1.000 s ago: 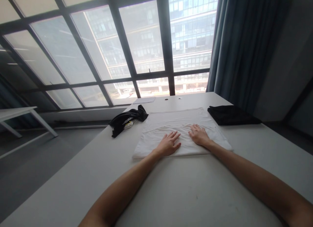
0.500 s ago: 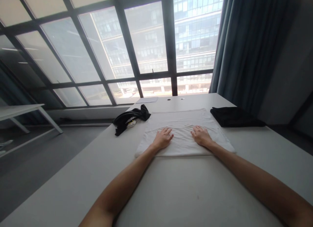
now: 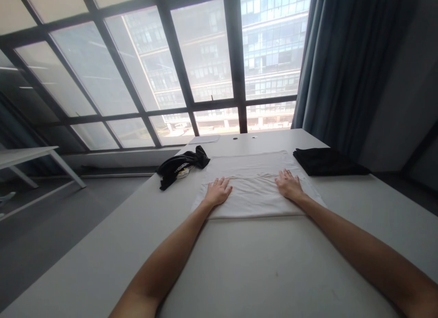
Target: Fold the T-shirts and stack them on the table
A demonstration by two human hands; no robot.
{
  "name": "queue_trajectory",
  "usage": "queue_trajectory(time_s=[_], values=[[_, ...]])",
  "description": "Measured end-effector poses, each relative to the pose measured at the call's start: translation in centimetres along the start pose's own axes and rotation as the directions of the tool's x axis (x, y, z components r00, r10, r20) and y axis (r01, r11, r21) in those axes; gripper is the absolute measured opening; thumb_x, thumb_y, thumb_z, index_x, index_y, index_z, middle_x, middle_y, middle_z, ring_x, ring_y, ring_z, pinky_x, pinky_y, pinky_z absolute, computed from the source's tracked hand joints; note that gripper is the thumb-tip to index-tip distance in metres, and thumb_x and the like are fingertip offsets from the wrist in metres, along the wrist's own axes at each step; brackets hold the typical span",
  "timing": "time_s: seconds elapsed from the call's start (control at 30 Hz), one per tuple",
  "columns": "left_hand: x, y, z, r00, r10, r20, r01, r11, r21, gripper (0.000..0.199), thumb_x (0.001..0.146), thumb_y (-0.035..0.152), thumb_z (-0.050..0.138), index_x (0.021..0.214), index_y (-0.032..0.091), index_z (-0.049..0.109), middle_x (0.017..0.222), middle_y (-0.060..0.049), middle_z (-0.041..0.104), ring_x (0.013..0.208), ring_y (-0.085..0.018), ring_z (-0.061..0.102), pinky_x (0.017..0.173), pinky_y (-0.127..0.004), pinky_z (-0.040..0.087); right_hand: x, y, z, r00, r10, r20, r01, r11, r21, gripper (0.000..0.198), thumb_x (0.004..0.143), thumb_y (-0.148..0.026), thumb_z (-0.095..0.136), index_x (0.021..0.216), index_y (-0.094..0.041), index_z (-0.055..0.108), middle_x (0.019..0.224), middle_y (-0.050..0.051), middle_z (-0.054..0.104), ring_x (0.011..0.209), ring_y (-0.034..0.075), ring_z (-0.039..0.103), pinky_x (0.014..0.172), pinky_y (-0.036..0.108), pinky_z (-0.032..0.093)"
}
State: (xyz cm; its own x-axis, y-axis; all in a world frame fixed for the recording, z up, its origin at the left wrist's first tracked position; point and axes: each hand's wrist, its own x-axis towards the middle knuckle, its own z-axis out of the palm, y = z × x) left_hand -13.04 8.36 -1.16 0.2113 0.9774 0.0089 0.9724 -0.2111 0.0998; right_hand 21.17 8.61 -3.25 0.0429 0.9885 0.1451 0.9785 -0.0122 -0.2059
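A white cloth garment [image 3: 255, 199] lies spread on the white table, its near part doubled over the rest and lightly wrinkled. Which kind of garment it is, I cannot tell. My left hand [image 3: 218, 191] rests flat on the left side of the folded layer, fingers stretched out. On the right side of the same layer lies my right hand [image 3: 288, 185], palm down with its fingers apart. Neither hand grips the fabric.
Left of the garment is a crumpled black cloth [image 3: 183, 166] with white lettering. A folded black cloth [image 3: 330, 162] lies to the right. A pale sheet [image 3: 205, 139] sits at the table's [image 3: 246, 268] far edge, before the windows. Another table [image 3: 30, 156] stands at left.
My hands have slid apart over the white cloth, the left one to the left and the right one to the right. Both stay flat on the fabric.
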Motion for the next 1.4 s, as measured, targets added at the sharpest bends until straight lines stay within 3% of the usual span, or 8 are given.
queue_trajectory(time_s=[0.13, 0.3, 0.47, 0.6, 0.73, 0.87, 1.0, 1.4], values=[[0.02, 0.02, -0.12, 1.000, -0.002, 0.000, 0.002, 1.000, -0.002, 0.064, 0.103, 0.056, 0.026, 0.161, 0.028, 0.033, 0.171, -0.009, 0.022, 0.157, -0.036, 0.018, 0.121, -0.065, 0.017, -0.16, -0.18, -0.23, 1.000, -0.001, -0.002, 0.001, 1.000, 0.012, 0.061, 0.106, -0.041, 0.028, 0.156, -0.008, 0.041, 0.165, 0.020, 0.033, 0.154, 0.030, 0.026, 0.121, 0.057, 0.021], [-0.02, -0.05, -0.03, 1.000, 0.005, -0.013, -0.005, 1.000, 0.013, 0.063, 0.104, 0.055, 0.027, 0.160, 0.027, 0.034, 0.170, -0.010, 0.025, 0.156, -0.036, 0.020, 0.121, -0.064, 0.018, -0.21, -0.50, -0.30, 0.982, -0.020, -0.189, 0.024, 1.000, 0.017, 0.061, 0.106, -0.038, 0.026, 0.158, -0.007, 0.037, 0.166, 0.019, 0.031, 0.155, 0.026, 0.022, 0.123, 0.053, 0.017], [-0.09, 0.01, -0.11, 1.000, -0.001, -0.009, 0.001, 1.000, 0.010, 0.063, 0.104, 0.055, 0.028, 0.160, 0.028, 0.034, 0.170, -0.009, 0.024, 0.156, -0.036, 0.019, 0.121, -0.064, 0.018, -0.19, -0.54, 0.09, 0.998, -0.053, -0.024, 0.054, 0.998, 0.036, 0.059, 0.105, -0.042, 0.032, 0.153, -0.009, 0.046, 0.164, 0.020, 0.037, 0.153, 0.030, 0.029, 0.120, 0.056, 0.023], [-0.14, 0.05, -0.27, 1.000, -0.002, -0.003, 0.003, 1.000, 0.007, 0.063, 0.104, 0.055, 0.028, 0.160, 0.027, 0.034, 0.170, -0.009, 0.024, 0.157, -0.036, 0.019, 0.122, -0.063, 0.018, -0.17, -0.57, 0.16, 0.988, -0.059, -0.141, 0.069, 0.995, 0.067, 0.058, 0.106, -0.038, 0.030, 0.155, -0.009, 0.043, 0.164, 0.019, 0.035, 0.154, 0.027, 0.027, 0.122, 0.052, 0.022], [-0.14, 0.09, -0.32, 1.000, -0.005, -0.003, 0.005, 1.000, 0.006, 0.063, 0.103, 0.055, 0.028, 0.160, 0.027, 0.035, 0.170, -0.009, 0.023, 0.157, -0.036, 0.019, 0.122, -0.063, 0.018, -0.18, -0.59, 0.18, 0.995, -0.086, -0.050, 0.089, 0.993, 0.074, 0.056, 0.105, -0.040, 0.034, 0.150, -0.010, 0.049, 0.162, 0.019, 0.041, 0.151, 0.029, 0.032, 0.121, 0.053, 0.025], [-0.11, 0.10, -0.26, 1.000, -0.006, -0.008, 0.006, 1.000, 0.008, 0.062, 0.103, 0.055, 0.028, 0.159, 0.028, 0.036, 0.170, -0.009, 0.025, 0.156, -0.035, 0.020, 0.122, -0.063, 0.018, -0.14, -0.59, 0.21, 0.987, -0.089, -0.138, 0.100, 0.992, 0.079, 0.057, 0.106, -0.038, 0.031, 0.153, -0.009, 0.045, 0.163, 0.018, 0.038, 0.153, 0.026, 0.029, 0.122, 0.050, 0.024], [-0.01, 0.00, -0.19, 1.000, -0.008, -0.005, 0.008, 1.000, 0.008, 0.063, 0.103, 0.055, 0.028, 0.159, 0.029, 0.035, 0.170, -0.009, 0.024, 0.157, -0.035, 0.019, 0.121, -0.063, 0.018, -0.15, -0.62, 0.27, 0.994, -0.107, -0.039, 0.109, 0.992, 0.069, 0.055, 0.104, -0.039, 0.035, 0.148, -0.010, 0.051, 0.160, 0.019, 0.043, 0.150, 0.029, 0.035, 0.120, 0.050, 0.027], [0.17, -0.16, 0.06, 1.000, -0.007, -0.003, 0.007, 1.000, 0.009, 0.062, 0.103, 0.056, 0.028, 0.159, 0.030, 0.035, 0.171, -0.008, 0.024, 0.157, -0.035, 0.019, 0.122, -0.062, 0.017, -0.46, -0.72, 0.00, 0.987, -0.122, -0.103, 0.132, 0.987, 0.093, 0.051, 0.105, -0.037, 0.035, 0.145, -0.011, 0.053, 0.157, 0.017, 0.048, 0.147, 0.026, 0.040, 0.118, 0.042, 0.031]])
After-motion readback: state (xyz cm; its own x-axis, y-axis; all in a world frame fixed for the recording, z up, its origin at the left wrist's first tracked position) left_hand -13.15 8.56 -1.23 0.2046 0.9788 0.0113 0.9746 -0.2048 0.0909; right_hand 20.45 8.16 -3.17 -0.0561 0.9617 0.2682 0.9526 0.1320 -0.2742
